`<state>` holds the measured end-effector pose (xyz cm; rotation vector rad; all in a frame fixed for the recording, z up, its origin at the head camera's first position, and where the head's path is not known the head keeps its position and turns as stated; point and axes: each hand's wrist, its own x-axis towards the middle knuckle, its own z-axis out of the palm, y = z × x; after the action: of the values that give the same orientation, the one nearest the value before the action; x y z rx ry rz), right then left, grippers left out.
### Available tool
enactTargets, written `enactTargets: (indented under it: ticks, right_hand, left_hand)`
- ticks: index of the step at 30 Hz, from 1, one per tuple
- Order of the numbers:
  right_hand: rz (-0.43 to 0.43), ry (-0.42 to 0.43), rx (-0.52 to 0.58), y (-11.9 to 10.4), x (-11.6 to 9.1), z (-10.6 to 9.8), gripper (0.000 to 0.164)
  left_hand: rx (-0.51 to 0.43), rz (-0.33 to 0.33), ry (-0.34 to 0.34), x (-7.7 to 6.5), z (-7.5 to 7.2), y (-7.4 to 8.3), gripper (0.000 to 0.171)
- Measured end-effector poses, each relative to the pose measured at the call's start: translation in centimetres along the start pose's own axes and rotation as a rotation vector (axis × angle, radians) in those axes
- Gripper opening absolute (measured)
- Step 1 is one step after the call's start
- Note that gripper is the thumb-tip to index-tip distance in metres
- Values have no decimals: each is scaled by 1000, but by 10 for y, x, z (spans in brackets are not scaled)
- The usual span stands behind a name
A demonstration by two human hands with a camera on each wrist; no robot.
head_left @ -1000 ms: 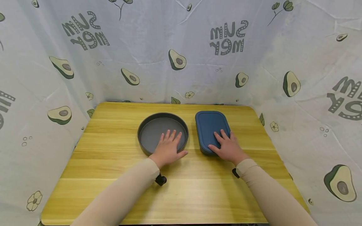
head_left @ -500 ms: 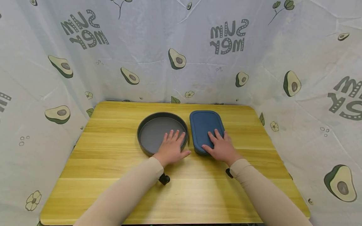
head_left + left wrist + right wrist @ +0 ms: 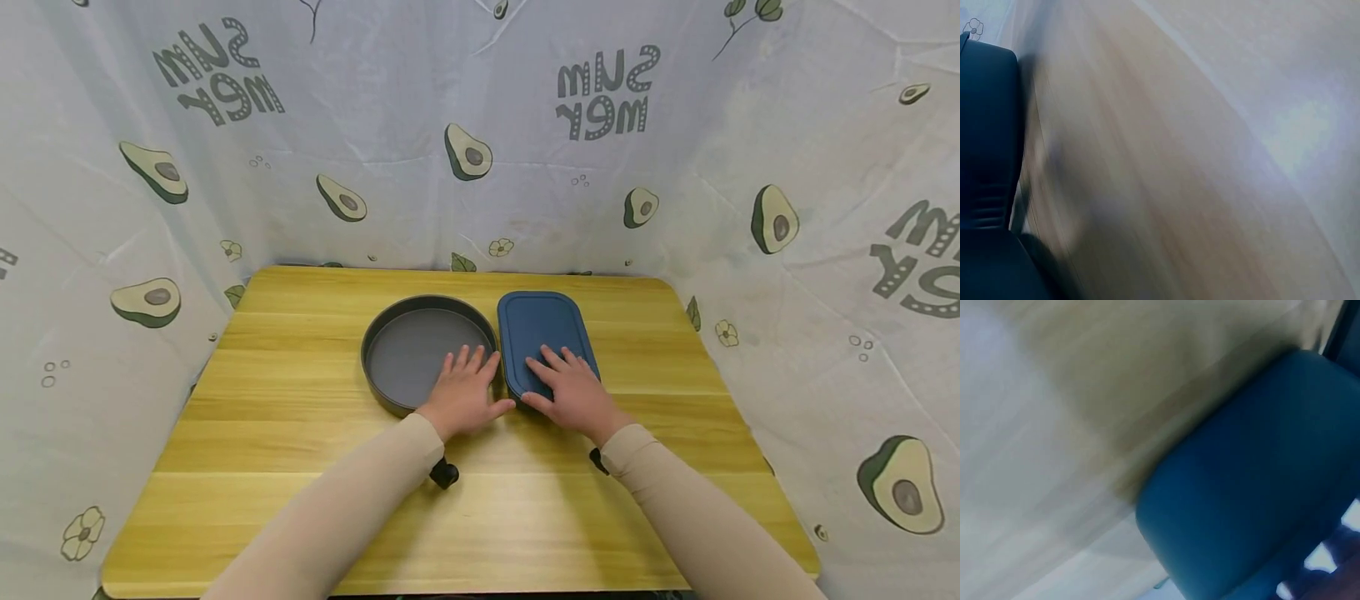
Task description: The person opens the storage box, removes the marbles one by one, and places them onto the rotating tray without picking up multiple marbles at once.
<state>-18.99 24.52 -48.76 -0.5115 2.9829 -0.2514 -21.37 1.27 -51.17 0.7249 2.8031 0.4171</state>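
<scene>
A round dark grey baking pan (image 3: 411, 346) sits a little left of the table's middle. Close against its right side is a rectangular container with a blue lid (image 3: 536, 321). My left hand (image 3: 463, 398) is spread over the pan's near right rim, covering part of it, with the thumb pointing toward the container. Fingers apart, my right hand (image 3: 568, 396) lies over the near part of the lid. The container's smooth blue side (image 3: 1235, 481) fills much of the right wrist view, with blurred fingers at the lower right corner.
The wooden table (image 3: 247, 417) has rounded corners. White cloth (image 3: 390, 100) printed with avocados surrounds its back and sides. A black strap end (image 3: 445, 475) sticks out under the left wrist, another (image 3: 597, 460) by the right wrist.
The blue-lidded container has slid left toward the pan, closing most of the gap. My right hand has moved left with it, and my left hand has shifted slightly right along the rim.
</scene>
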Motion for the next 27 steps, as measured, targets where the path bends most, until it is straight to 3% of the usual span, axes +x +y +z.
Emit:
enactTargets:
  ticks: [11,27]
  right_hand:
    - [-153,-38,-86,-6,-8,-12,64]
    - [-179,9,-126,-5,-12,-4,56]
  left_hand:
    - [11,-5,-6,5,3,4,90]
    - [-123,8,-18,12,1,5,88]
